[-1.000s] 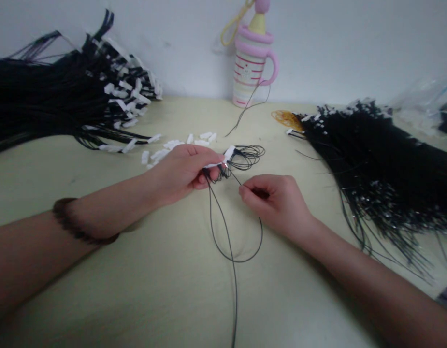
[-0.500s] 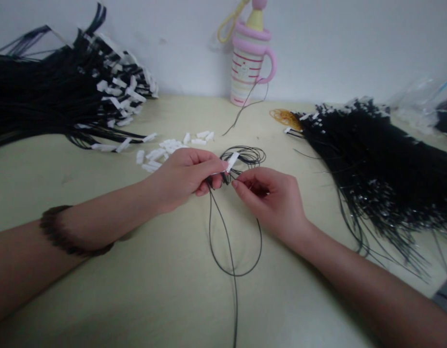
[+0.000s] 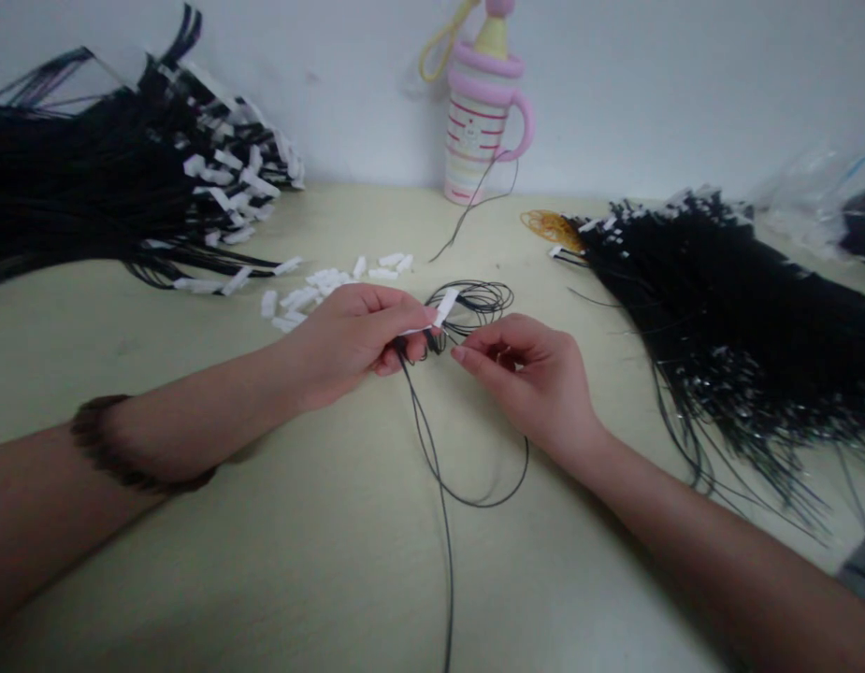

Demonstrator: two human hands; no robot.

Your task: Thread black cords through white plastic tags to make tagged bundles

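Note:
My left hand is closed, pinching a small white connector between thumb and forefinger, with black wires running under its fingers. Just to the right, my right hand pinches a thin black wire close to the connector's lower end. Whether the wire's tip is inside the connector cannot be made out. Behind the fingers lies a loose coil of black wire. A loop of wire hangs below the hands, and one strand runs toward the table's front edge.
Several loose white connectors lie beyond my left hand. A large bundle of black wires with white ends is at the left, another black wire bundle at the right. A pink-and-white cup stands by the wall near yellow bands.
My right hand has shifted slightly and its fingers are a bit farther from the connector. The hanging wire loop has risen and swung to the right. The left hand keeps its pinch.

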